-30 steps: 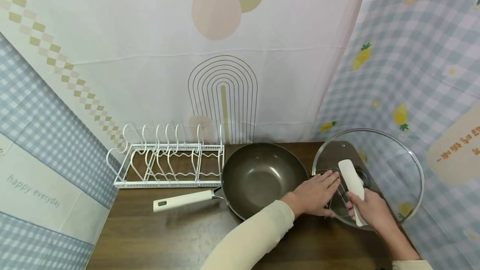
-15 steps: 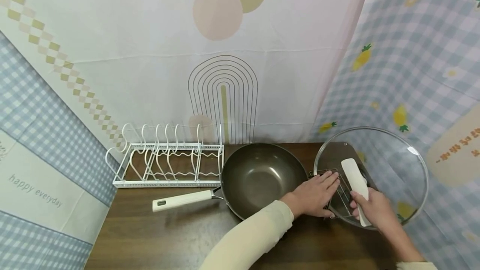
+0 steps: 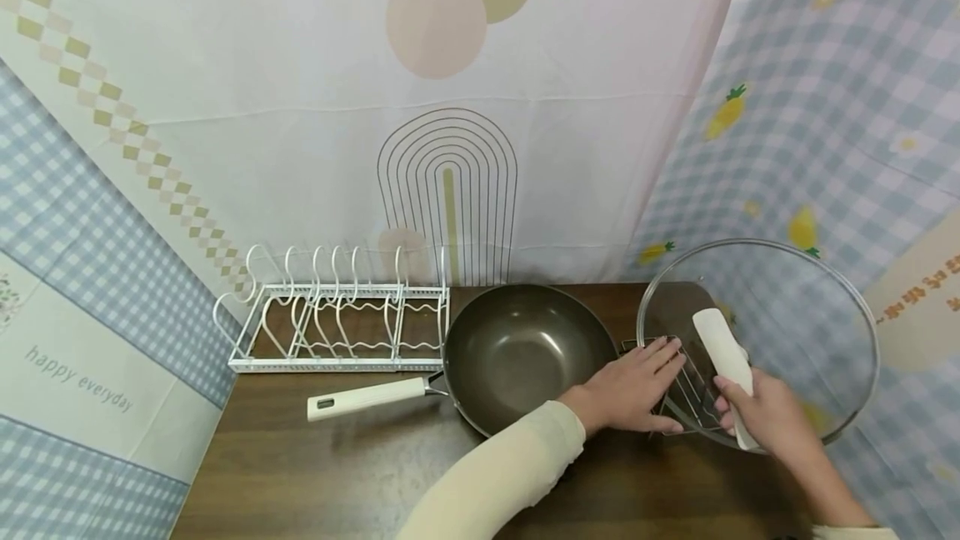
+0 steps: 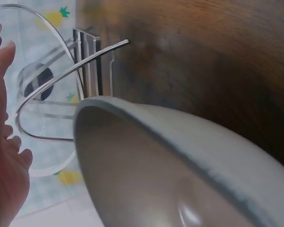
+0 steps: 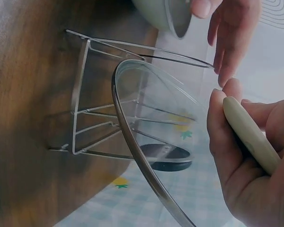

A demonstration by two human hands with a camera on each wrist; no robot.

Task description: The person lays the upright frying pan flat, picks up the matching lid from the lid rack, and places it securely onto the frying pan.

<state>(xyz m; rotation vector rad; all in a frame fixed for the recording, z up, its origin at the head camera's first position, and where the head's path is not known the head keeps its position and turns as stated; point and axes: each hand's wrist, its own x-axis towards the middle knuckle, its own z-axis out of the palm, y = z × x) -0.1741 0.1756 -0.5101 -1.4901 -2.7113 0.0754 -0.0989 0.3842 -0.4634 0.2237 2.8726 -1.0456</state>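
Observation:
My right hand [image 3: 772, 411] grips the cream handle [image 3: 723, 348] of a large clear glass lid [image 3: 810, 323] with a metal rim. The lid is tilted beside a metal wire rack [image 5: 78, 99], which shows partly through the glass. My left hand [image 3: 633, 386] reaches across the wok [image 3: 525, 357], its fingers straight and touching the top of the wire rack. In the right wrist view, those fingertips are at the end of a long wire. A dark oval piece [image 5: 165, 157] appears behind the lid's glass, by the rack's lower wires.
On the left, a white wire rack [image 3: 345, 367] with several upright loops stands against the patterned cloth wall [image 3: 585, 190]. The wok's cream handle [image 3: 367, 398] points left over the brown wooden table [image 3: 300, 473]. Checked cloth [image 3: 825, 140] hangs along the right side.
My right hand has shifted the glass lid to the right and slightly upward in the head view, uncovering more of the wire rack. The left hand has stayed nearly still.

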